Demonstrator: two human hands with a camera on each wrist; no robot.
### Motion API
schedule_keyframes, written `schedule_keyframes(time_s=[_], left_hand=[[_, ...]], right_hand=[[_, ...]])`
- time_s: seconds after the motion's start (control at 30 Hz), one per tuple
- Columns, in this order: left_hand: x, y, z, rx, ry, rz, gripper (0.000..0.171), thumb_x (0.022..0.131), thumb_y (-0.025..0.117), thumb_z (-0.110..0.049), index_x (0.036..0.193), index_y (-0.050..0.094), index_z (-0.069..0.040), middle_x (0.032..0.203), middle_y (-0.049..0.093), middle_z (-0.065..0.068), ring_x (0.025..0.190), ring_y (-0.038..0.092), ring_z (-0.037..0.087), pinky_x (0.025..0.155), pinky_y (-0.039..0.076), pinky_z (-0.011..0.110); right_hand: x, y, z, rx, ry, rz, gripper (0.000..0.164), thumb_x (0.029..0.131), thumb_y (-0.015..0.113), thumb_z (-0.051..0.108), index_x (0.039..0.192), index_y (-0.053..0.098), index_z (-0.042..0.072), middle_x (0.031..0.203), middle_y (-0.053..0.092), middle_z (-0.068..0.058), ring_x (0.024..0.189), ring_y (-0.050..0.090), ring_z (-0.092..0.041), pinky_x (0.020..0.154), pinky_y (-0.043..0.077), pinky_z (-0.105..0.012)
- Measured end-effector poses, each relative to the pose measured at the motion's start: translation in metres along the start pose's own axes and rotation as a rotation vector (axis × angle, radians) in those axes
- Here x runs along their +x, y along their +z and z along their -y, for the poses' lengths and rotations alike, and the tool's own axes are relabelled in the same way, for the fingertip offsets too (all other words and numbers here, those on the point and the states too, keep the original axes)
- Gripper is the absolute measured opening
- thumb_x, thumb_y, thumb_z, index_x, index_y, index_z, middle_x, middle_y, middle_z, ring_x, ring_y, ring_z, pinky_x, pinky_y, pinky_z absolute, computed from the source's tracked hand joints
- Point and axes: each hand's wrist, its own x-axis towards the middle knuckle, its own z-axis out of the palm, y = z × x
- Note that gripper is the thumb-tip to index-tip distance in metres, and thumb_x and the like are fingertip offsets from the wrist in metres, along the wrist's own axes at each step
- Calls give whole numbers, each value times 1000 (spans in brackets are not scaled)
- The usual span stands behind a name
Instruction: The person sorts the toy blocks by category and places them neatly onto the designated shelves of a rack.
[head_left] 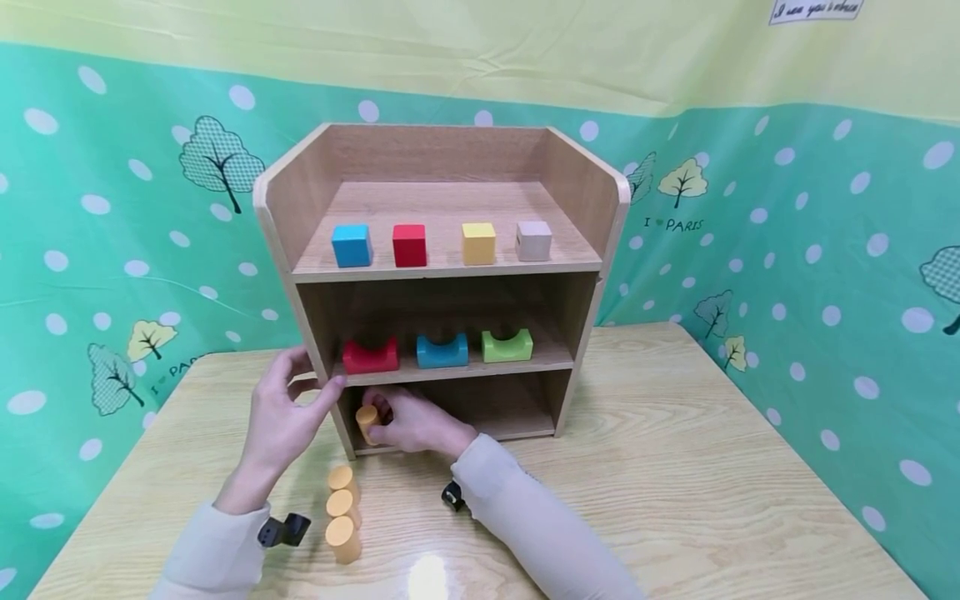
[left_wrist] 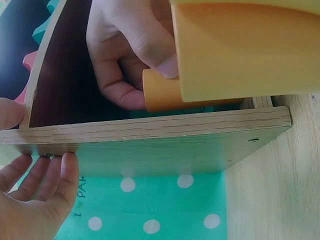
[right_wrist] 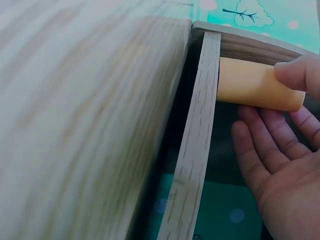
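An orange wooden cylinder (head_left: 367, 423) stands at the left end of the bottom compartment of a small wooden shelf (head_left: 450, 272). My right hand (head_left: 420, 421) pinches it, thumb on one side and fingers on the other, as the right wrist view shows with the cylinder (right_wrist: 255, 84). At the shelf's left side panel (left_wrist: 165, 145) is my left hand (head_left: 281, 421), its fingers against the outer face and its thumb at the front edge. More orange cylinders (head_left: 342, 540) stand in a row on the table, one looming close in the left wrist view.
On the top board sit a blue cube (head_left: 352, 247), a red cube (head_left: 409, 246), a yellow cube (head_left: 478, 244) and a pale grey cube (head_left: 533, 241). Red (head_left: 371, 357), blue (head_left: 442, 352) and green (head_left: 507, 346) arch blocks lie on the middle board. Patterned cloth (head_left: 825, 250) hangs behind the table.
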Motion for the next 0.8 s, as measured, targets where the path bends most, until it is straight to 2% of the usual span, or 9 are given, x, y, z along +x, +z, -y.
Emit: schedule_keyframes(time_s=[0.37,0.8], left_hand=[[0,1,0,11,-12,-4,43,79,70,7,119,53,9,109,60,16,91,57,12,78,48,12],[0,1,0,13,-16,-1,42,80,70,7,119,53,9,107,59,17,92,57,12,78,48,12]], right_hand=[[0,-2,-3,72,44,15,23,83,69,9,99,54,16,87,55,7,80,52,-5,73,45,-14],[-6,-6,-10,147,49,7,38,85,71,13,119,56,9,101,59,5,96,57,-16,84,48,-20]])
